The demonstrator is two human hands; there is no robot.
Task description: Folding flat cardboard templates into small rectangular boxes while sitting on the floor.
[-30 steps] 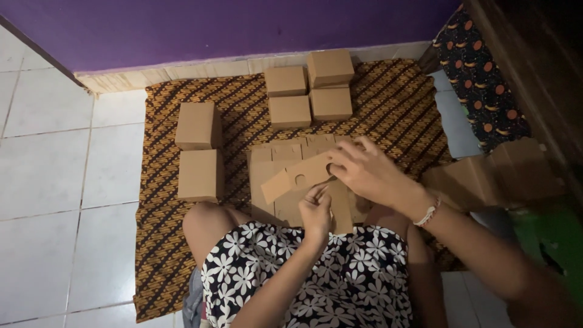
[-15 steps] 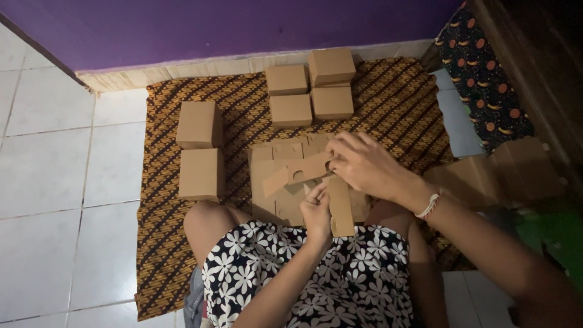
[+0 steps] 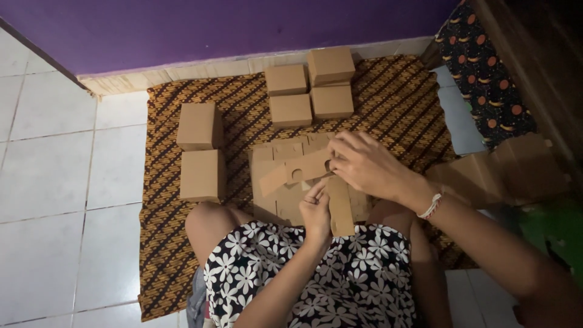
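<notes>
— Fingers of my right hand are curled over the upper edge of the flat brown die-cut cardboard box blank; my left hand pinches its lower flap between thumb and forefinger.

— Where does it sit?

— Over my lap, above a stack of more brown blanks on the patterned brown mat.

— How will it handle?

— Light and thin, I judge; stiff across the panels, weak at the creases and around the round cut-out. Best held by panel edges beside a fold, not by the tabs, which would bend.

— Anything nearby?

— Folded brown boxes stand well apart.
</notes>
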